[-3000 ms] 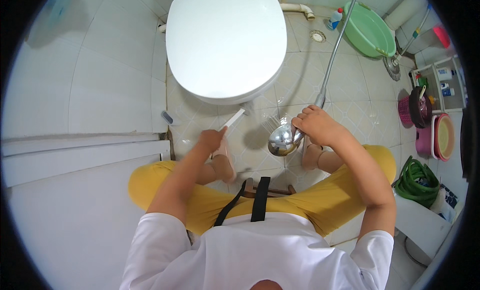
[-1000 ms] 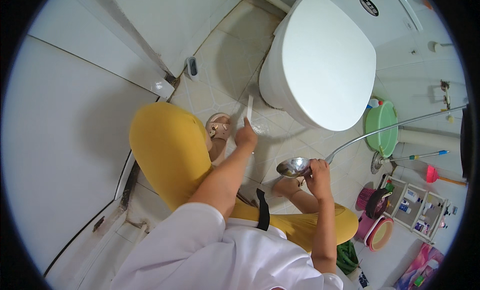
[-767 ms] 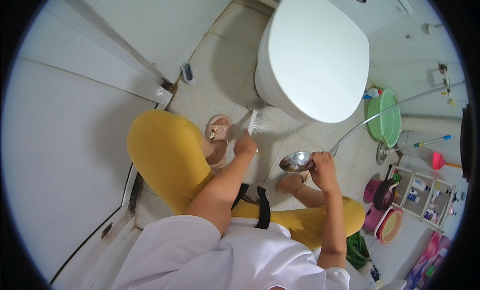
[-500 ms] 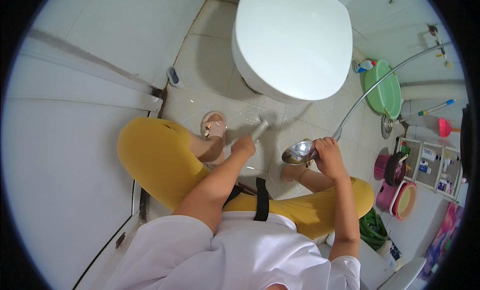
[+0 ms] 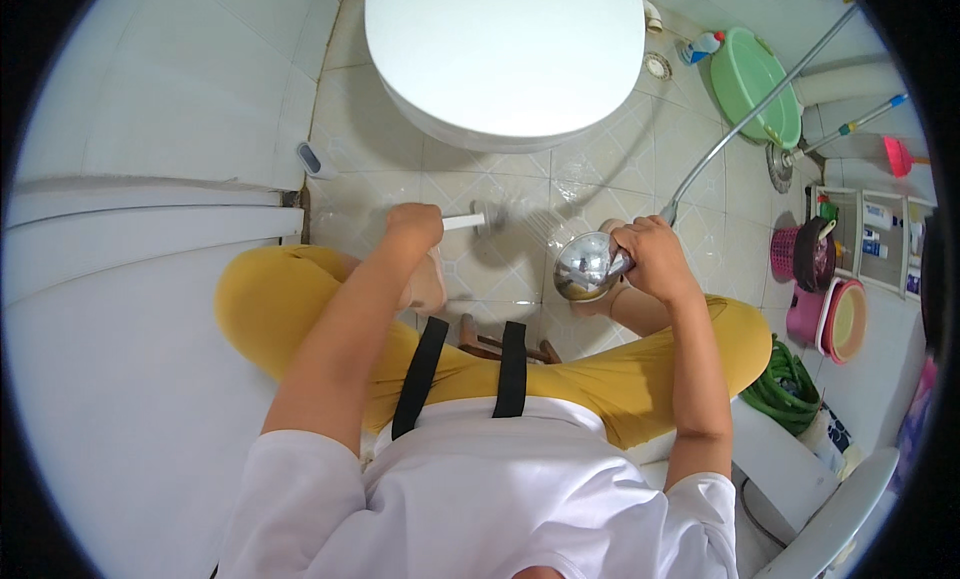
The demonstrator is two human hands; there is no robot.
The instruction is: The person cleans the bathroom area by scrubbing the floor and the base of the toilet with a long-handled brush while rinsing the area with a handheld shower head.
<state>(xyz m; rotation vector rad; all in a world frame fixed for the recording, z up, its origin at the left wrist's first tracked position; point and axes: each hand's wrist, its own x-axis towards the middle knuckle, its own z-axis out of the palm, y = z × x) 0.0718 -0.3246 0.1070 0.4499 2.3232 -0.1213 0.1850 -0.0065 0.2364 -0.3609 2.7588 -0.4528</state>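
I am squatting on the tiled floor in front of the white toilet, with my left hand closed tight round the white handle of a scrub brush whose head is pressed to the tiles just below the bowl, and my right hand wrapped round the grip of a chrome shower head, its face turned down toward the same patch and its metal hose arcing up and away to the right. Both hands are fully closed on their tools, neither one free. To do this well I think I should keep the spray aimed just ahead of the bristles so loosened dirt is carried off rather than scrubbed back in, and work the brush in short firm strokes along the grout lines, where grime most likely sits. The blur at the brush head suggests it is moving fast; a steady pressure would serve better than speed. I would keep the shower head low and close to the tiles to limit splashing onto my yellow trousers and my foot, which sits just beside the brush, and mind the hose so it does not drag across the green basin
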